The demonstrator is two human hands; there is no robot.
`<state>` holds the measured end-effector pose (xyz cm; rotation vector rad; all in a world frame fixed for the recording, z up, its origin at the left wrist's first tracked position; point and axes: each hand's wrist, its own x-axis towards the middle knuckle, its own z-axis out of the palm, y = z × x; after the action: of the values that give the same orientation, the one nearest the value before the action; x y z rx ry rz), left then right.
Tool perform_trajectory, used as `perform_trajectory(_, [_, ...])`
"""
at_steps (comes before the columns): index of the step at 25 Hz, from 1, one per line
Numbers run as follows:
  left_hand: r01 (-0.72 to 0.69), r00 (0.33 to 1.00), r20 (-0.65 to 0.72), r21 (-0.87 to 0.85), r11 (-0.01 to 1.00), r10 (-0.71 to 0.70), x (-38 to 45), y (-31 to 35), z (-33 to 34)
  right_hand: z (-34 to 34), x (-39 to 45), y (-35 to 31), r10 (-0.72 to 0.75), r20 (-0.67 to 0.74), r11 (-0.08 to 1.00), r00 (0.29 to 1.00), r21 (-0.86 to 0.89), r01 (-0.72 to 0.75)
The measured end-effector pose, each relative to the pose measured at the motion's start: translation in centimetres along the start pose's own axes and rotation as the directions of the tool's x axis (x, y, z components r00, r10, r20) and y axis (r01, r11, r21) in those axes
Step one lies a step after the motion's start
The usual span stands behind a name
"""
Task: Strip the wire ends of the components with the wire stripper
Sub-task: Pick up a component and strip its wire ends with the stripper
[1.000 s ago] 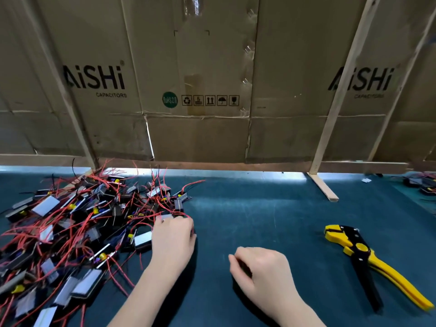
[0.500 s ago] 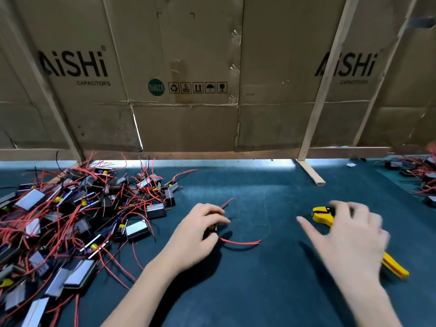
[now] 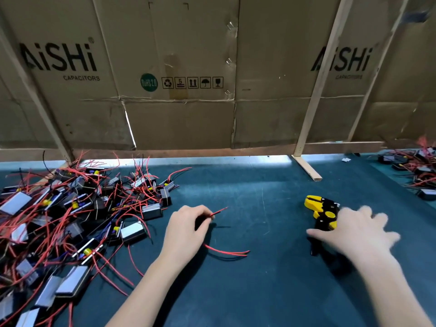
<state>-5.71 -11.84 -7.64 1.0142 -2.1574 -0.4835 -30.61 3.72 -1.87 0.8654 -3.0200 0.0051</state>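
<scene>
Electronics workshop: component pile (image 3: 70,223), cardboard partition (image 3: 179,67).

Lighting is dim and even overall, with a bright strip of light entering beneath the cardboard wall (image 3: 179,67) onto the far tabletop (image 3: 259,175). Soft shadows lie beneath both forearms. The right hand (image 3: 354,232) shows motion blur, and wide-angle distortion bends the wooden battens (image 3: 316,90) toward the edges.

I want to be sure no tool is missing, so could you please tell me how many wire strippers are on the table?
1. The wire stripper lies on the mat at the right, under the right hand. Others could be hidden in the pile of components.
</scene>
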Motion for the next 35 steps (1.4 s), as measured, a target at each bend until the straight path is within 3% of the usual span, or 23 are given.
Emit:
perform_trajectory(2, [0.02, 0.999, -0.039, -0.051, 0.998, -0.022, -0.1, -0.4, 0.0, 0.3, 0.1, 0.3, 0.005, 0.069, 0.999, 0.998, -0.044, -0.002])
perform_trajectory(5, [0.075, 0.995, -0.051, -0.208, 0.975, -0.088, 0.4, 0.2, 0.4, 1.5, -0.1, -1.1, -0.187, -0.048, 0.97, 0.981, -0.166, 0.177])
perform_trajectory(7, [0.116, 0.99, -0.045, -0.29, 0.95, -0.135, 0.5, 0.4, 0.7, 2.1, 0.2, -2.8, -0.37, -0.074, 0.929, 0.926, -0.024, 0.37])
perform_trajectory(9, [0.171, 0.981, -0.026, -0.373, 0.912, -0.194, 0.3, 0.2, 0.7, 2.3, -0.2, -4.9, -0.506, -0.072, 0.823, 0.859, 0.258, 0.507])
perform_trajectory(11, [0.226, 0.97, 0.023, -0.465, 0.856, -0.243, 0.1, -0.1, 0.4, 2.9, -0.9, -6.6, -0.535, -0.108, 0.774, 0.838, 0.333, 0.538])
perform_trajectory(14, [0.249, 0.963, 0.064, -0.578, 0.778, -0.261, 0.3, -0.2, 0.0, 3.9, -1.5, -7.7, -0.488, -0.137, 0.846, 0.862, 0.167, 0.506])
perform_trajectory(17, [0.278, 0.953, 0.093, -0.643, 0.713, -0.288, 0.5, -0.3, 0.0, 3.2, -0.3, -6.4, -0.391, -0.079, 0.817, 0.917, 0.429, 0.386])
perform_trajectory(19, [0.297, 0.947, 0.11, -0.661, 0.689, -0.302, 0.6, -0.3, 0.1, 2.5, 0.6, -4.7, -0.378, 0.043, 0.65, 0.925, 0.723, 0.232])
perform_trajectory(21, [0.313, 0.942, 0.125, -0.666, 0.677, -0.313, 0.7, -0.2, 0.1, 2.1, 0.9, -3.7, -0.446, 0.071, 0.293, 0.892, 0.954, 0.07])
perform_trajectory(23, [0.321, 0.938, 0.137, -0.688, 0.651, -0.317, 0.8, -0.1, 0.0, 2.4, 1.3, -3.8, -0.438, 0.015, 0.007, 0.899, 1.0, -0.014])
perform_trajectory(24, [0.328, 0.936, 0.145, -0.694, 0.641, -0.322, 0.8, 0.0, -0.1, 2.6, 1.4, -4.1, -0.402, -0.018, -0.061, 0.915, 0.998, -0.008])
perform_trajectory(25, [0.34, 0.931, 0.154, -0.692, 0.636, -0.33, 0.8, 0.0, -0.2, 2.9, 1.3, -4.4, -0.356, -0.044, -0.068, 0.933, 0.997, 0.021])
perform_trajectory(29, [0.352, 0.926, 0.154, -0.683, 0.64, -0.346, 0.7, 0.0, -0.4, 4.2, 0.2, -5.4, -0.248, -0.14, 0.079, 0.959, 0.983, 0.164])
perform_trajectory(32, [0.338, 0.932, 0.13, -0.642, 0.688, -0.337, 0.6, 0.2, 0.0, 4.3, -0.6, -5.6, -0.356, -0.16, 0.109, 0.921, 0.971, 0.211])
perform_trajectory(35, [0.31, 0.944, 0.115, -0.628, 0.713, -0.309, 0.5, 0.3, 0.0, 4.1, -1.2, -5.9, -0.534, -0.127, 0.103, 0.836, 0.972, 0.213])
